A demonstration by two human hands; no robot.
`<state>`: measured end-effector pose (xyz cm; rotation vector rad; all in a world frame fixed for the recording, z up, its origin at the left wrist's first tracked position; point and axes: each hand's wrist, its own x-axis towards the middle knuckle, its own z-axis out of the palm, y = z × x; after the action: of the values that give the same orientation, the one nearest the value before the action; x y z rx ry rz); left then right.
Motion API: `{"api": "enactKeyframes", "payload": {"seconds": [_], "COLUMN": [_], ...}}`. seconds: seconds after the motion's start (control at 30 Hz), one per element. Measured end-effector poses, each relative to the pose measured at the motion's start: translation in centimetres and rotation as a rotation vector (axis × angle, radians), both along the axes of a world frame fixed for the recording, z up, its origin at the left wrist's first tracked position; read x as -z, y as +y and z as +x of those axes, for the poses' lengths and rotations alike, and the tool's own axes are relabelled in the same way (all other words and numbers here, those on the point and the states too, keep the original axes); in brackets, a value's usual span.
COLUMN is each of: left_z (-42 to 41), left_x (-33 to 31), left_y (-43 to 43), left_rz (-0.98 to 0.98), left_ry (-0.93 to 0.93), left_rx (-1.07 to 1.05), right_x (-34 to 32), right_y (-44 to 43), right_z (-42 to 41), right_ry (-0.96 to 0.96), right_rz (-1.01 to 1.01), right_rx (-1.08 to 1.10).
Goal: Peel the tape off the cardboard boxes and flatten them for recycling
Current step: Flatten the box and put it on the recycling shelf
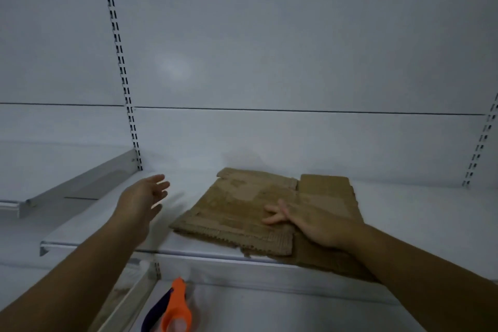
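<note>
A flattened brown cardboard box lies on the white shelf, its near corner jutting past the shelf's front edge. Torn patches show on its top face where the paper layer has come away. My right hand rests flat on the cardboard's right half, fingers spread and pointing left. My left hand hovers open above the shelf, left of the cardboard, touching nothing. I see no tape on the box.
An orange-and-dark handled tool lies on the lower shelf below. A second shelf sits to the left, slightly higher. The white back wall with slotted uprights stands close behind.
</note>
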<state>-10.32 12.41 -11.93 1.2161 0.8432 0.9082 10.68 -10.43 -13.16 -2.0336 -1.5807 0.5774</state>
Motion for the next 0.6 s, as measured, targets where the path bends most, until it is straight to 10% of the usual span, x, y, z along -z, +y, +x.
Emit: {"api": "enactKeyframes", "payload": {"seconds": [0.37,0.6], "left_z": [11.1,12.8], "left_x": [1.6,3.8], "left_y": [-3.0,-4.3], "left_rz": [0.824,0.822], "left_ry": [0.973,0.925], "left_rx": [0.365,0.204], "right_x": [1.2,3.0], "right_y": [-3.0,-6.7], "right_z": [1.9,5.3], "right_ry": [-0.704,-0.281], "right_rz": [-0.013,-0.248], "right_rx": [0.163,1.034]}}
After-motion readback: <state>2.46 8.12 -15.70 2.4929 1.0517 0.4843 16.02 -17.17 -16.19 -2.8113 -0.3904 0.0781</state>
